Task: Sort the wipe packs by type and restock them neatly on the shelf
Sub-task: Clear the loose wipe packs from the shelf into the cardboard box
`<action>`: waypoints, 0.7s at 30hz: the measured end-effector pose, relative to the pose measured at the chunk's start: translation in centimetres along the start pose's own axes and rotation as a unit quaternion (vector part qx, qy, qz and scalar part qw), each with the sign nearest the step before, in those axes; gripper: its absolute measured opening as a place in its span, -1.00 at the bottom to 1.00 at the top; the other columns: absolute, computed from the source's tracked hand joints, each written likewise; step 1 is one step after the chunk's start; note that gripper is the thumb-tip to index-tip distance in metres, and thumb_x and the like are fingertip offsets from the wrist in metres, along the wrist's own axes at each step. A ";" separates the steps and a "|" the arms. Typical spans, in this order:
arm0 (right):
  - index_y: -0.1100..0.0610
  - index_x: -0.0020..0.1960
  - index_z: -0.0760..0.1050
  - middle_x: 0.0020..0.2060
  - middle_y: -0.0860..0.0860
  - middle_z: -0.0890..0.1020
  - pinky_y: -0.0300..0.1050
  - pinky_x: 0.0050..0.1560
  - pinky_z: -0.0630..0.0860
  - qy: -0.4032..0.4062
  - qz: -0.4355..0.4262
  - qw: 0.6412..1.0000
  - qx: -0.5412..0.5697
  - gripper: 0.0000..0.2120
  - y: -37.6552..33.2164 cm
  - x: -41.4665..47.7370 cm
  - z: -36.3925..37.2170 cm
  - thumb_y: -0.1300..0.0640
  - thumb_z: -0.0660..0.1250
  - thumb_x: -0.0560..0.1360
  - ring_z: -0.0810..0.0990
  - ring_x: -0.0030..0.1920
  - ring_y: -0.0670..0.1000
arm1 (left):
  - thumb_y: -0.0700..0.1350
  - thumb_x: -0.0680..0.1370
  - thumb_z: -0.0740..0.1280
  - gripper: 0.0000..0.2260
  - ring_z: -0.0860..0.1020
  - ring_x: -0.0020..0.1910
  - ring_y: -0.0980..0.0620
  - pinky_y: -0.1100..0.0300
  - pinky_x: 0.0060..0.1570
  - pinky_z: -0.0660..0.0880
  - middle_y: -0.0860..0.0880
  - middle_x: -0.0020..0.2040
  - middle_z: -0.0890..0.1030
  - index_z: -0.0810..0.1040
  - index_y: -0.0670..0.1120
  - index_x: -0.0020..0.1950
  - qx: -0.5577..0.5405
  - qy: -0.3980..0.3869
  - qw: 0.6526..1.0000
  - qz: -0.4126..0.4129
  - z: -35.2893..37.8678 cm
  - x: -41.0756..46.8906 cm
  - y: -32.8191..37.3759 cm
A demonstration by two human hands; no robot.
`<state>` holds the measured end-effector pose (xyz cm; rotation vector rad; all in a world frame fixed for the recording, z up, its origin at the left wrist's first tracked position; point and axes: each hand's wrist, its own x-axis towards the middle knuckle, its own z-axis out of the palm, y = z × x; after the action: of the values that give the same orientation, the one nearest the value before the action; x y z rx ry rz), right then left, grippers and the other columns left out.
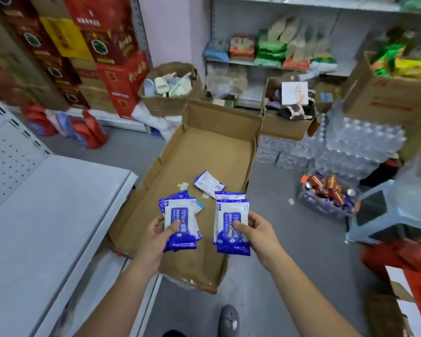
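A cluttered stockroom with a grey floor (277, 239): stacked red cartons (122, 81) at ten o'clock, shrink-wrapped water bottles (360, 142) at two. At centre, the left hand (156, 234) curls its fingers behind a fanned stack of blue alcohol wipe packs (180, 222), thumb pressed across the front. At its three o'clock, not touching it, the right hand (258, 227) pinches a second stack (231, 222) of the same packs in the same way. Both stacks hang above an open cardboard box (216, 147) on the floor. Inside it, at twelve o'clock from the hands, lies one pale loose pack (208, 182). The white shelf (46, 215) runs along nine o'clock.
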<state>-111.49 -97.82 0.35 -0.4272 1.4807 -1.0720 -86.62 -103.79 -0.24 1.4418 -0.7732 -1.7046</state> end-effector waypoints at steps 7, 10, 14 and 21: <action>0.09 0.23 0.49 0.04 0.05 0.70 0.02 -0.07 0.68 0.005 0.034 0.999 -0.038 -0.60 -4.6 9.7 2.9 0.14 0.51 0.44 0.73 -0.04 0.04 | -0.21 0.51 0.46 -0.76 0.72 -0.18 0.04 0.16 -0.27 0.64 0.00 -0.04 0.72 0.51 0.04 0.07 -0.011 0.032 0.999 -0.016 0.9 10.8 2.1; 0.08 0.19 0.50 0.02 0.05 0.71 0.05 -0.03 0.67 0.019 0.035 0.998 -0.039 -0.66 -5.2 13.0 4.4 0.15 0.50 0.45 0.73 -0.05 0.04 | -0.21 0.51 0.46 -0.77 0.71 -0.13 -0.03 0.05 -0.13 0.65 -0.04 -0.01 0.72 0.53 0.02 0.08 -0.013 0.021 0.999 -0.028 1.4 15.2 2.4; 0.04 0.13 0.53 0.01 0.02 0.71 0.02 -0.07 0.67 0.034 0.038 0.997 -0.060 -0.72 -6.2 17.3 5.4 0.14 0.50 0.46 0.73 -0.05 0.03 | -0.18 0.51 0.47 -0.80 0.72 -0.14 -0.04 0.02 -0.09 0.63 -0.06 -0.04 0.73 0.55 -0.02 0.08 -0.012 0.039 0.998 -0.048 2.4 19.3 2.2; 0.09 0.16 0.56 0.01 0.03 0.72 0.11 0.01 0.67 0.023 0.057 0.989 -0.133 -0.74 -7.0 28.4 5.1 0.15 0.48 0.49 0.73 -0.04 0.07 | -0.01 0.49 0.51 -0.73 0.72 -0.08 -0.09 -0.12 0.00 0.64 -0.09 -0.03 0.73 0.57 -0.08 0.11 0.054 0.071 0.989 -0.115 3.8 26.5 0.9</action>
<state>-115.64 -125.37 -9.94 -0.4987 1.6770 -0.8013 -92.18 -126.86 -12.73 1.7648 -0.6508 -1.7282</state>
